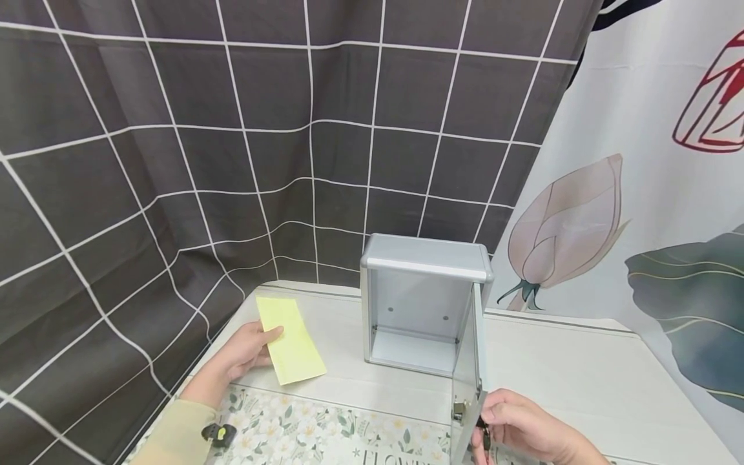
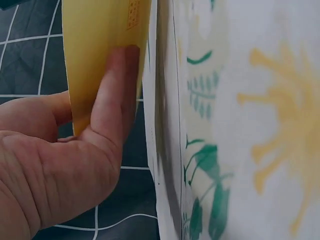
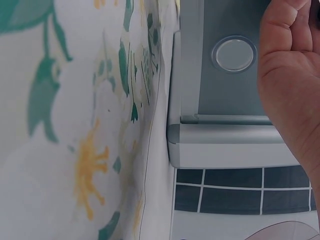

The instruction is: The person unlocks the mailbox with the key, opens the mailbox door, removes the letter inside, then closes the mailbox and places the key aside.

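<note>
Right hand (image 1: 526, 426): fingers curled, gripping black key (image 1: 487, 439) at swung-open door (image 1: 467, 361). Left hand (image 1: 247, 349): arm extended, pinching yellow paper (image 1: 296, 352), thumb on top, left of grey metal box (image 1: 427, 255). Checked curtain (image 1: 261, 90) behind.

Red print (image 2: 133, 14) on yellow paper (image 2: 87, 55) seems illegibly small.
</note>
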`<state>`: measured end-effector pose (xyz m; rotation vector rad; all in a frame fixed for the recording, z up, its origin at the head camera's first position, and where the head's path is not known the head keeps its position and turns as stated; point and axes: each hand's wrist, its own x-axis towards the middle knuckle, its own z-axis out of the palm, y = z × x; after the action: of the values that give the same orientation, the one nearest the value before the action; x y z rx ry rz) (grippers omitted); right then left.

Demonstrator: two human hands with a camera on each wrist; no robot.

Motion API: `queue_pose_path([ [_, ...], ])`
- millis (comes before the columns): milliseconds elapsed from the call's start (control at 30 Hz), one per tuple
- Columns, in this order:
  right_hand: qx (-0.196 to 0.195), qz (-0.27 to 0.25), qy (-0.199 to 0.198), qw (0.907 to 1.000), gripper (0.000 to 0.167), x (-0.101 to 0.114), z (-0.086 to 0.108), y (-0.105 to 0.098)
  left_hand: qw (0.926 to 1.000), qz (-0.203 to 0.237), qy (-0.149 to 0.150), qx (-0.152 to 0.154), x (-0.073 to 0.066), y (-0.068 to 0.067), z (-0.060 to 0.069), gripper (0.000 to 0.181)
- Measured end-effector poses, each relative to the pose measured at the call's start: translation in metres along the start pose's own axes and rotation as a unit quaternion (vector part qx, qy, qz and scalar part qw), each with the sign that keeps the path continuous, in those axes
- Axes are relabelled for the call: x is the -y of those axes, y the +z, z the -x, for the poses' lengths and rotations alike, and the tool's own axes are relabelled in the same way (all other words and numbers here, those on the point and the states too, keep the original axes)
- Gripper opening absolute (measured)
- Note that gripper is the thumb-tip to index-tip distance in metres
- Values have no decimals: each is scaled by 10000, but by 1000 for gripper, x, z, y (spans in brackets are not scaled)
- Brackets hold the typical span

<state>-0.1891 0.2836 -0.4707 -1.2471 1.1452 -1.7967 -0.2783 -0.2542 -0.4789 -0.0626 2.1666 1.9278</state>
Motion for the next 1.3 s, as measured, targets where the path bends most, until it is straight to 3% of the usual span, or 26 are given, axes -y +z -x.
queue_pose_path([
  [300,-30,-47,40,10000,40,0,1,0,9981,-408,-375,-263,-5,1,6,51],
  [567,-26,-43,-36,10000,39,-2,0,1,9869,-1345,-607,-648,-10,-6,10,54],
  [833,-55,-18,-33,10000,38,-3,1,0,9838,-1508,-690,-685,-9,-17,12,54],
  [1300,-68,14,15,10000,37,-1,1,1,9784,-1839,-653,-674,-20,-18,23,52],
])
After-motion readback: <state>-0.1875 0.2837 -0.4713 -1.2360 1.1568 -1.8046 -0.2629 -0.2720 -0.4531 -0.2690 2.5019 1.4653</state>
